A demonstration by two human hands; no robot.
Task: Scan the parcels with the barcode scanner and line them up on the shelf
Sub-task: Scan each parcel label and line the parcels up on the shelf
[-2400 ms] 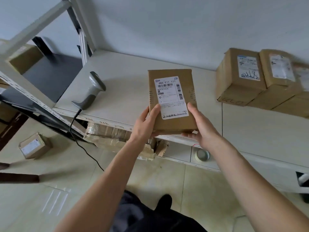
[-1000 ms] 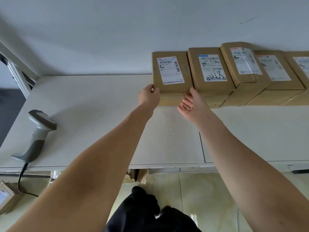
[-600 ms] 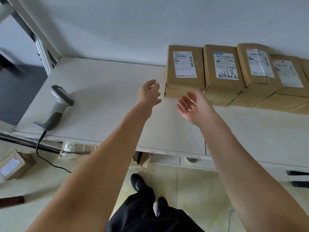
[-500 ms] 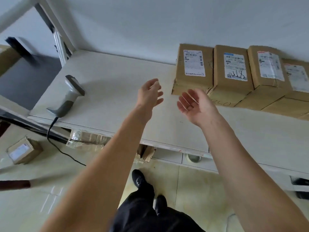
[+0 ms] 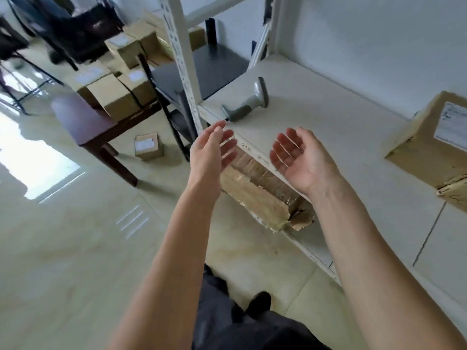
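Observation:
My left hand [image 5: 211, 150] and my right hand [image 5: 300, 157] hang empty in front of me over the front edge of the white shelf [image 5: 328, 127], fingers straight and relaxed, palms facing each other. The grey barcode scanner [image 5: 249, 101] lies on the shelf just beyond my hands, near its left corner. One brown parcel with a white label [image 5: 429, 145] stands on the shelf at the far right, cut off by the frame edge. Several more brown parcels [image 5: 118, 94] are piled on a dark wooden table [image 5: 86, 122] to the left.
A small labelled parcel [image 5: 148, 147] lies on the tiled floor by the table leg. A torn taped carton [image 5: 257, 193] sticks out from under the shelf. A white slotted upright [image 5: 182, 56] and a black rack [image 5: 192, 72] stand left of the shelf.
The parcel was set down in the row on the shelf and both hands let it go. My hands drew back and my view swung left toward the table of parcels.

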